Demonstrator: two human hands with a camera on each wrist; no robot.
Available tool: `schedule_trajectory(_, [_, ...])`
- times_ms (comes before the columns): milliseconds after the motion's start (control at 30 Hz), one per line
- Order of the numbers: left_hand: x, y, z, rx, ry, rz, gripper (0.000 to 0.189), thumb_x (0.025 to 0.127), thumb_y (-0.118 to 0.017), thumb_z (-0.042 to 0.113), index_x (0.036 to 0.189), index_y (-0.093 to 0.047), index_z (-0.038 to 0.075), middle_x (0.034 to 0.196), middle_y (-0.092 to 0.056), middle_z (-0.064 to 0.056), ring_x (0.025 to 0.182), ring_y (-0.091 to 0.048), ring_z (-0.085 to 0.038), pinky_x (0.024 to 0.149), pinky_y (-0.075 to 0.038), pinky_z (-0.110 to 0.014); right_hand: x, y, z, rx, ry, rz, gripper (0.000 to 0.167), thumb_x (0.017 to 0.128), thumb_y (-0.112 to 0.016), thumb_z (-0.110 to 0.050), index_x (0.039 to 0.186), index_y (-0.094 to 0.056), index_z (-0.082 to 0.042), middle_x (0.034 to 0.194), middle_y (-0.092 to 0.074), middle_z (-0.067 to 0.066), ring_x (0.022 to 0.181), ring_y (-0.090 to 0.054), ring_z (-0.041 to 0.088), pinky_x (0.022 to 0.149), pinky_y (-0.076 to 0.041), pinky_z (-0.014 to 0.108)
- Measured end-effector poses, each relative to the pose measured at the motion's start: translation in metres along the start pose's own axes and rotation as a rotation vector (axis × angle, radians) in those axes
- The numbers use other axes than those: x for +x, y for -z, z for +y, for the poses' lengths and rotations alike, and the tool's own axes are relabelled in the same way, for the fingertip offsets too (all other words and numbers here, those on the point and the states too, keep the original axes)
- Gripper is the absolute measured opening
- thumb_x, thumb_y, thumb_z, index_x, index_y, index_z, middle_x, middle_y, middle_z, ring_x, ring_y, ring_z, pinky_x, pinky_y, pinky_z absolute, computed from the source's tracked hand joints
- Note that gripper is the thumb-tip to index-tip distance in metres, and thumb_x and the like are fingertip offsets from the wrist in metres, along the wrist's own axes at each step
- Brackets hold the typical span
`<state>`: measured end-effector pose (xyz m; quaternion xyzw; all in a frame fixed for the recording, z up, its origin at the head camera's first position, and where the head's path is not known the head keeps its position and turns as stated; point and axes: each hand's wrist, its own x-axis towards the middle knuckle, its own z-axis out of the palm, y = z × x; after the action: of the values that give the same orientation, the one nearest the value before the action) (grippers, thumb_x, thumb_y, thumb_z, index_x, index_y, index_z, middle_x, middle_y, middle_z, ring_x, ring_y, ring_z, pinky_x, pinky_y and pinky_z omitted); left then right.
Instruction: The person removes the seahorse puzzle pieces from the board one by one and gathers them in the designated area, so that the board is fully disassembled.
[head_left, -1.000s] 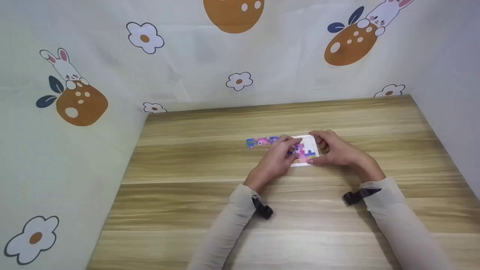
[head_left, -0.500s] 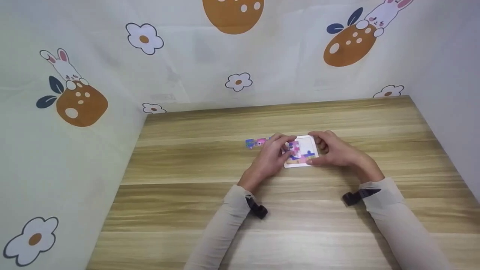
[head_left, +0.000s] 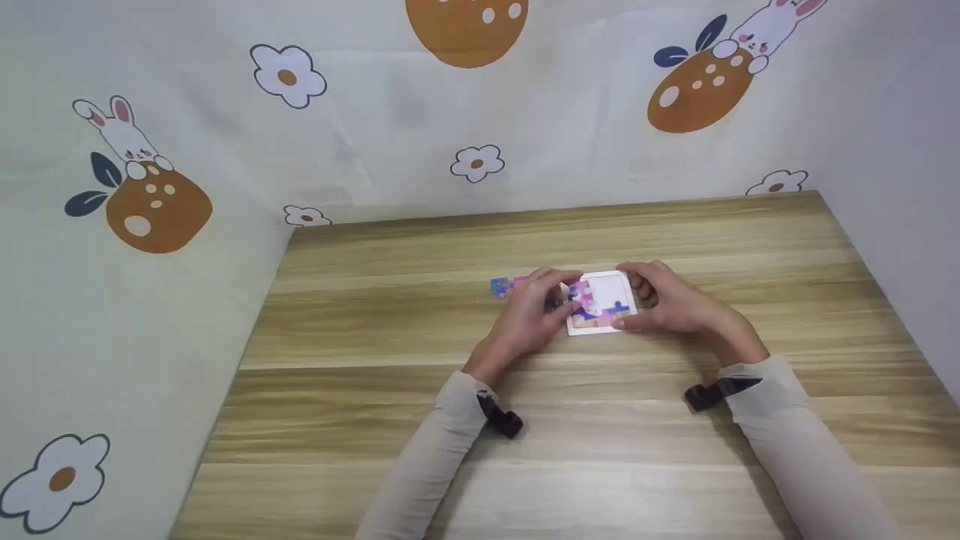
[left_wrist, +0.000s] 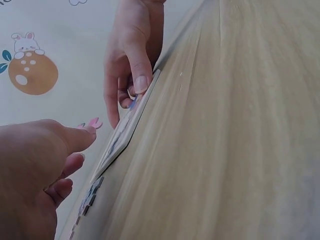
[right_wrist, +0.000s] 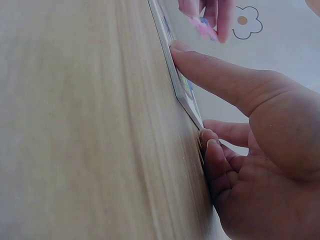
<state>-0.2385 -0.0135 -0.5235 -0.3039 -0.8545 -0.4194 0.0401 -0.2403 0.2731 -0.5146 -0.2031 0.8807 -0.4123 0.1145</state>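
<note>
A white-framed jigsaw puzzle board (head_left: 612,289) lies flat on the table. Blue and pink pieces (head_left: 600,320) fill its near side, and bare white shows at its upper right. Over the board's left part, my left hand (head_left: 523,313) pinches a pink puzzle piece (head_left: 581,294) between thumb and fingers. In the left wrist view that piece (left_wrist: 94,123) is lifted off the board, tilted. My right hand (head_left: 675,301) grips the board's right side. Its thumb (right_wrist: 200,62) presses on the top, while the fingertips (right_wrist: 210,137) meet the edge by the table.
Loose puzzle pieces (head_left: 500,286) lie on the wooden table (head_left: 390,315) left of the board, partly hidden by my left hand. A patterned cloth (head_left: 375,112) hangs behind the table's back edge, and a plain pale wall (head_left: 900,150) stands at the right.
My left hand has drawn left and off the middle of the board with the pink piece, uncovering more of the board and covering more loose pieces. The right hand stays in place.
</note>
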Motion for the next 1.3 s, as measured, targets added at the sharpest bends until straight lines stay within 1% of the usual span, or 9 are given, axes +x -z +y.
schedule_trajectory(133, [-0.004, 0.004, -0.003, 0.006, -0.005, 0.014, 0.045, 0.099, -0.08, 0.013, 0.142, -0.069, 0.011, 0.127, -0.075, -0.007, 0.101, -0.072, -0.018, 0.095, -0.06, -0.031, 0.0, 0.001, -0.001, 0.012, 0.002, -0.004, 0.092, 0.083, -0.096, -0.019, 0.156, -0.046, 0.006, 0.118, -0.049, 0.017, 0.103, -0.045, 0.025, 0.086, -0.041, 0.025])
schedule_trajectory(267, [-0.009, 0.009, -0.007, 0.021, 0.023, 0.019, 0.046, 0.1, -0.079, 0.017, 0.144, -0.068, 0.013, 0.13, -0.074, -0.005, 0.107, -0.071, -0.016, 0.098, -0.058, -0.028, 0.0, 0.001, -0.001, 0.001, -0.018, -0.01, 0.095, 0.083, -0.096, -0.021, 0.158, -0.044, 0.005, 0.119, -0.048, 0.016, 0.105, -0.045, 0.025, 0.088, -0.04, 0.026])
schedule_trajectory(400, [-0.014, 0.015, -0.008, 0.009, 0.047, 0.028, 0.047, 0.1, -0.079, 0.019, 0.145, -0.068, 0.014, 0.131, -0.073, -0.005, 0.112, -0.07, -0.016, 0.1, -0.059, -0.029, 0.0, 0.001, 0.0, 0.002, -0.014, -0.01, 0.095, 0.082, -0.096, -0.022, 0.157, -0.045, 0.005, 0.119, -0.049, 0.017, 0.104, -0.045, 0.025, 0.088, -0.041, 0.026])
schedule_trajectory(633, [-0.022, 0.024, -0.014, -0.009, 0.076, 0.033, 0.048, 0.1, -0.079, 0.02, 0.145, -0.067, 0.016, 0.131, -0.071, -0.003, 0.11, -0.068, -0.015, 0.1, -0.059, -0.028, 0.001, 0.002, 0.0, 0.03, 0.009, -0.013, 0.093, 0.081, -0.097, -0.018, 0.155, -0.047, 0.007, 0.117, -0.049, 0.018, 0.102, -0.045, 0.025, 0.087, -0.041, 0.026])
schedule_trajectory(700, [-0.025, 0.027, -0.016, -0.01, 0.081, 0.029, 0.048, 0.1, -0.079, 0.021, 0.146, -0.067, 0.017, 0.131, -0.071, -0.003, 0.112, -0.068, -0.015, 0.102, -0.058, -0.03, 0.001, 0.002, 0.0, 0.024, 0.005, -0.015, 0.093, 0.082, -0.096, -0.019, 0.156, -0.046, 0.007, 0.117, -0.049, 0.018, 0.103, -0.045, 0.025, 0.087, -0.041, 0.026])
schedule_trajectory(867, [-0.03, 0.034, -0.022, 0.009, 0.1, 0.025, 0.048, 0.1, -0.079, 0.022, 0.146, -0.067, 0.017, 0.132, -0.069, -0.005, 0.123, -0.066, -0.02, 0.111, -0.054, -0.038, 0.001, 0.002, 0.0, 0.006, 0.001, -0.017, 0.094, 0.082, -0.096, -0.02, 0.156, -0.045, 0.006, 0.119, -0.048, 0.017, 0.104, -0.044, 0.025, 0.087, -0.041, 0.025])
schedule_trajectory(933, [-0.031, 0.036, -0.024, 0.011, 0.114, 0.031, 0.047, 0.099, -0.08, 0.021, 0.145, -0.068, 0.016, 0.132, -0.069, -0.006, 0.126, -0.065, -0.022, 0.115, -0.052, -0.04, 0.0, 0.002, 0.0, 0.002, 0.004, -0.015, 0.094, 0.082, -0.096, -0.02, 0.156, -0.045, 0.006, 0.12, -0.048, 0.016, 0.104, -0.045, 0.024, 0.087, -0.042, 0.024])
schedule_trajectory(1067, [-0.031, 0.039, -0.028, 0.02, 0.138, 0.033, 0.047, 0.098, -0.081, 0.021, 0.142, -0.069, 0.016, 0.132, -0.068, -0.006, 0.127, -0.065, -0.022, 0.119, -0.05, -0.04, -0.001, 0.001, 0.0, 0.002, 0.015, -0.008, 0.093, 0.082, -0.096, -0.02, 0.156, -0.046, 0.006, 0.119, -0.048, 0.016, 0.104, -0.045, 0.024, 0.086, -0.042, 0.023])
schedule_trajectory(1300, [-0.031, 0.042, -0.03, 0.055, 0.157, 0.004, 0.047, 0.098, -0.081, 0.02, 0.142, -0.069, 0.018, 0.136, -0.068, -0.005, 0.132, -0.064, -0.023, 0.122, -0.047, -0.041, -0.002, 0.001, -0.001, 0.005, 0.02, -0.006, 0.093, 0.082, -0.095, -0.02, 0.156, -0.045, 0.006, 0.119, -0.048, 0.017, 0.104, -0.045, 0.024, 0.087, -0.043, 0.025])
